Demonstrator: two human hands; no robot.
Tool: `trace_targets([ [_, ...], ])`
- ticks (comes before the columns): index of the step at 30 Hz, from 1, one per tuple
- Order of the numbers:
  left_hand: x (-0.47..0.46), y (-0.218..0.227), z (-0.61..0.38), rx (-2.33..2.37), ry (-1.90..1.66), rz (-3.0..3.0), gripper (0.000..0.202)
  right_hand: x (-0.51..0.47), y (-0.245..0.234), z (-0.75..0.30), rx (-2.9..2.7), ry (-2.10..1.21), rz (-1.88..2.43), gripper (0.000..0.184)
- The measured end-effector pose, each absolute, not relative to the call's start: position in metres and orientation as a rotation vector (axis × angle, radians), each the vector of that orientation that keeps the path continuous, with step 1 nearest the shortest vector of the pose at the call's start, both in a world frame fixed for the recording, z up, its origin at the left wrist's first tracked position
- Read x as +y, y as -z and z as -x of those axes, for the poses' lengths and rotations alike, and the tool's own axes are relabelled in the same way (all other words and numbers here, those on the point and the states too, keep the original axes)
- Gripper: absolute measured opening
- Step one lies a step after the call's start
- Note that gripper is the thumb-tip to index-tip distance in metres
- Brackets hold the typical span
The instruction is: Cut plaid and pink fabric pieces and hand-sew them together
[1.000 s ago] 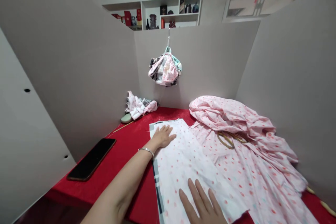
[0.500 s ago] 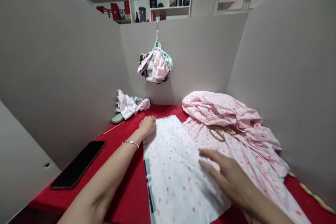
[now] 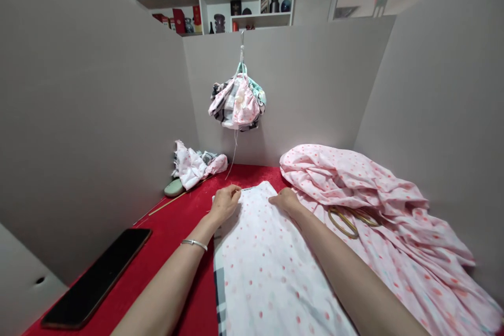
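A white cloth piece with pink dots (image 3: 268,262) lies flat on the red table (image 3: 177,231), a plaid edge showing along its left side. My left hand (image 3: 225,202), with a silver bracelet on the wrist, is closed in a pinch on the cloth's far left corner. My right hand (image 3: 286,200) is closed on the far right corner of the same piece. Both arms reach forward over the cloth.
A large heap of pink dotted fabric (image 3: 354,189) fills the right side, with gold-handled scissors (image 3: 348,219) lying on it. A black phone (image 3: 94,278) lies at the near left. Fabric scraps (image 3: 195,164) sit in the back corner, and a bundle (image 3: 237,102) hangs on the rear panel.
My right hand has travelled from the near edge of the cloth up to its far right corner. My left hand has changed from lying flat to pinching the far left corner.
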State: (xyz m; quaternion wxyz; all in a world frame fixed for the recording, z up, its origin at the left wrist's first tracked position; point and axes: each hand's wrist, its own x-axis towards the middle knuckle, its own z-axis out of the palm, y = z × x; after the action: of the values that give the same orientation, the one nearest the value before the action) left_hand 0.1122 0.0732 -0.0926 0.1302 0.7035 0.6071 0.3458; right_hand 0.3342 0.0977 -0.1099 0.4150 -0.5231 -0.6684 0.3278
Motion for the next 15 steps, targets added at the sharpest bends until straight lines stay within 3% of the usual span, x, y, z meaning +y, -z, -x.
trace_targets([
  [6, 0.088, 0.079, -0.106, 1.541, -1.127, -1.989, 0.033, 0.085, 0.105, -0.322, -1.750, -0.706, 1.206, 0.012],
  [11, 0.093, 0.054, -0.102, 1.307, -1.052, -2.022, 0.072, 0.066, 0.091, -0.324, -1.761, -0.674, 1.008, 0.025],
  [13, 0.092, 0.051, -0.098, 1.290, -1.023, -2.014, 0.065, 0.064, 0.090, -0.323, -1.741, -0.690, 0.970, 0.030],
  [15, 0.091, 0.053, -0.093, 1.318, -1.029, -2.001, 0.045, 0.064, 0.090, -0.320, -1.706, -0.720, 0.948, 0.031],
])
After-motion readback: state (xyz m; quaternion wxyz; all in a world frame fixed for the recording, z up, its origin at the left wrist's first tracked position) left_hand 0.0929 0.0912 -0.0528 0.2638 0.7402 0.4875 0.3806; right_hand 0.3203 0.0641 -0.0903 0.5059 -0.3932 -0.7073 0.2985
